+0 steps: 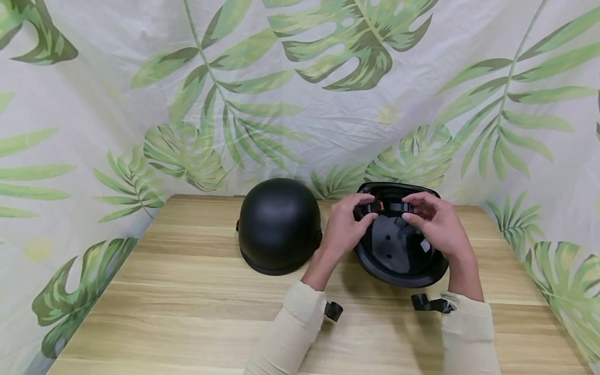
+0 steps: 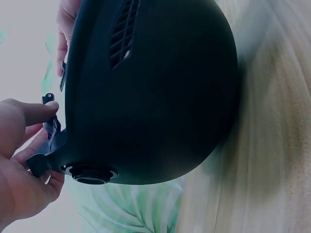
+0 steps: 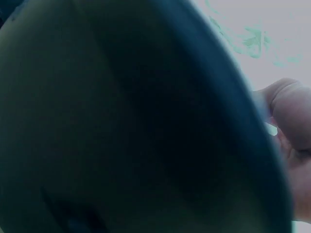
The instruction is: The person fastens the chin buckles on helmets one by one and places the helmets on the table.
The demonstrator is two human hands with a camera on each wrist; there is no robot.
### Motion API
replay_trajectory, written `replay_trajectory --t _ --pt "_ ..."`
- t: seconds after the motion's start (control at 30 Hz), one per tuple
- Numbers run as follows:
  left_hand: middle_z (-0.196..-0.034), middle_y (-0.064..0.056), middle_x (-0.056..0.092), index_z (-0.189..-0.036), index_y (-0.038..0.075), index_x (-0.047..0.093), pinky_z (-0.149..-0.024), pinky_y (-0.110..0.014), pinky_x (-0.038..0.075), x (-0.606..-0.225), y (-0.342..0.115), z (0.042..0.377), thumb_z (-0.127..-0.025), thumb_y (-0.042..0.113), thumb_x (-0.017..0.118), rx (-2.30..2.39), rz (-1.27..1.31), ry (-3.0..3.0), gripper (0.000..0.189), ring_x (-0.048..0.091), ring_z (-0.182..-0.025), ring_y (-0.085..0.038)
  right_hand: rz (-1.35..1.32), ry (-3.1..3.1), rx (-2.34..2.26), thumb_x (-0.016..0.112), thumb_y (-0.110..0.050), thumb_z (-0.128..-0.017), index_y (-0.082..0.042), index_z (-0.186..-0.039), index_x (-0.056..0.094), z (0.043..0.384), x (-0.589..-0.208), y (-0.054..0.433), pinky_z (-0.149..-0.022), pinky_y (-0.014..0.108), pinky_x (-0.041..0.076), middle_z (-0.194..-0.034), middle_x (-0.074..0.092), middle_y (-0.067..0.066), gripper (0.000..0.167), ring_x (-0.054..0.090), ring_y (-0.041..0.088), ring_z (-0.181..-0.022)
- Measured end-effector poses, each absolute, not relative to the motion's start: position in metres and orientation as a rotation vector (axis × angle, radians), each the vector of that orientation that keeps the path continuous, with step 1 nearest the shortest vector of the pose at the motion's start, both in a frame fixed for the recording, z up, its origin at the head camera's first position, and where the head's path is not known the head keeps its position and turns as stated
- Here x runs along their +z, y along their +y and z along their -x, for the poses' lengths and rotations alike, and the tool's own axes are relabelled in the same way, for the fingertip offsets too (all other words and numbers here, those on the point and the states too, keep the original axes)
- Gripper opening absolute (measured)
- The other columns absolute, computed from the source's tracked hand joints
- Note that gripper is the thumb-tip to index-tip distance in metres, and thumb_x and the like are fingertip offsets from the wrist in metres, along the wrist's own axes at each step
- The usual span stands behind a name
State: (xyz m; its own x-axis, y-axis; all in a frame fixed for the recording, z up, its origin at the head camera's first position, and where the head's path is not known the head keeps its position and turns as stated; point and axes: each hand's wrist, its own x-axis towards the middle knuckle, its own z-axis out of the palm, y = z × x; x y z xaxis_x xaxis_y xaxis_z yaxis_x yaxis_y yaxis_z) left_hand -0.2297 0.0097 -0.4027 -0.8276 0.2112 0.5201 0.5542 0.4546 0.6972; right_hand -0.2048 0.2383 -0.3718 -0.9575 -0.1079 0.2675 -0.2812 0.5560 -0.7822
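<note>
A black helmet point(image 1: 412, 279) lies on its crown on the table, its hollow inside turned up. Above the opening, my left hand point(image 1: 342, 224) pinches a black buckle half point(image 1: 376, 207) with a red part, on a strap. Opposite it, my right hand point(image 1: 438, 224) pinches the other buckle half point(image 1: 405, 207) between thumb and fingers. In the left wrist view a small gap parts the two halves. That view also shows the helmet's vented shell point(image 2: 170, 97) and the left fingers point(image 2: 41, 112) on the strap end. The shell fills most of the right wrist view, hiding much of the right hand point(image 3: 294, 131).
A second black helmet point(image 1: 279, 226) stands crown up on the wooden table point(image 1: 187, 312), just left of my left hand. Behind the table hangs a leaf-patterned cloth point(image 1: 262, 94). Black straps point(image 1: 334, 311) stick out at both wrists.
</note>
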Motion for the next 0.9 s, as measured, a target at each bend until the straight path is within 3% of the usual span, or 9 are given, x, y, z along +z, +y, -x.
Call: replay_trajectory --t 0.53,0.9 --pt "-0.115 -0.005 0.079 -0.125 0.014 0.080 -0.095 -0.033 0.060 -0.4037 0.0098 0.2281 -0.098 0.022 0.082 -1.285 0.660 -2.419 0.028 0.075 -0.109 -0.019 -0.360 -2.564 1.447 0.071 -0.008 -0.104 -0.003 -0.135 0.070 0.2081 -0.3762 0.2398 -0.076 0.017 0.054 -0.113 0.072 0.004 0.032 0.067 -0.002 -0.093" --pt "-0.118 -0.005 0.080 -0.125 0.013 0.079 -0.098 -0.031 0.060 -0.4037 0.0114 0.2279 -0.097 0.022 0.082 -1.257 0.653 -2.436 0.029 0.075 -0.112 -0.019 -0.397 -2.583 1.433 0.071 -0.008 -0.104 -0.003 -0.136 0.070 0.2097 -0.3773 0.2396 -0.074 0.017 0.053 -0.127 0.072 0.023 0.032 0.067 -0.004 -0.093"
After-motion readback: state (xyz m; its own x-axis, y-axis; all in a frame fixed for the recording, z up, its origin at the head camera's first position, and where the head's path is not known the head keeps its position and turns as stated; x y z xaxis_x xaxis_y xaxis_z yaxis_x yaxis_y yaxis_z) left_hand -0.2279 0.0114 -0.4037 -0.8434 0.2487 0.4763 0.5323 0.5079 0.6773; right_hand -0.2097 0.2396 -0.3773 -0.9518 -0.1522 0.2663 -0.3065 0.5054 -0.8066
